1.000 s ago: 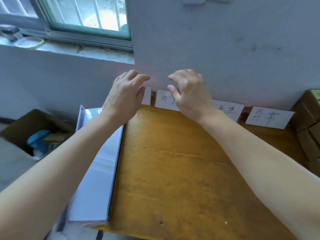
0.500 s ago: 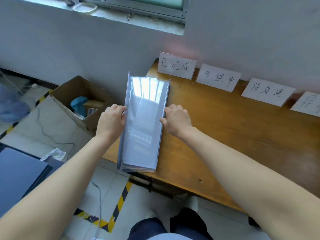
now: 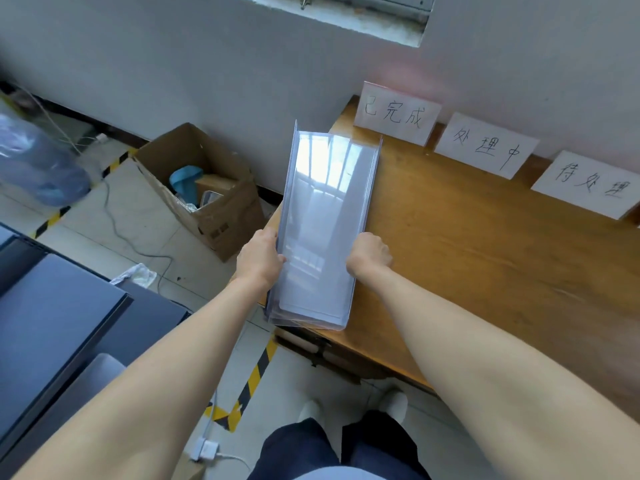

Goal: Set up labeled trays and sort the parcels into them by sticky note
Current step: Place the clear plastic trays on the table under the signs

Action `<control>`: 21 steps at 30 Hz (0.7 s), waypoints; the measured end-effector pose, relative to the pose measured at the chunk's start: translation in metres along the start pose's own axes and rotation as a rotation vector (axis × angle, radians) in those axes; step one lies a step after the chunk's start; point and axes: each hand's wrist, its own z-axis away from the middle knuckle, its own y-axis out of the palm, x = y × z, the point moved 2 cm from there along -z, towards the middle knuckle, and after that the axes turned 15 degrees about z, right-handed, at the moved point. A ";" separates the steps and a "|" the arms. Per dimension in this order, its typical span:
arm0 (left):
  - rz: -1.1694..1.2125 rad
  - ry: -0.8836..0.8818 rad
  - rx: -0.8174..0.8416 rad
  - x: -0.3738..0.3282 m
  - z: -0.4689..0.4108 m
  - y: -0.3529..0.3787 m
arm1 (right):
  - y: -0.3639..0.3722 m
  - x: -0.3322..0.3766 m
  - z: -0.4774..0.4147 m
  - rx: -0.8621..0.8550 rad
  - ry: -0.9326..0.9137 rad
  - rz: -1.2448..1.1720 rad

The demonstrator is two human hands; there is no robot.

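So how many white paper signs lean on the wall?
3 white paper signs, along the wooden table's back edge: one at the left corner, one beside it, one at the picture's right edge. More may sit beyond view.

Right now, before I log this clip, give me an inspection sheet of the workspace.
Surface: wooden table, clear plastic trays stacked on its left end.
Job's things: trays in hand; three handwritten label cards against the wall; parcels, nothing seen.
Clutter: open cardboard box on the floor, oddments inside; crumpled wrapper nearby.
Hands: left hand grips the trays' left wall, right hand the right wall.
Cables: white cable across the floor; white plug near the feet.
Surroundings: grey wall, yellow-black floor tape, dark cabinet at left.
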 end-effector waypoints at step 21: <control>-0.294 -0.002 -0.079 -0.014 -0.006 0.005 | -0.015 -0.036 0.004 -0.028 0.035 0.085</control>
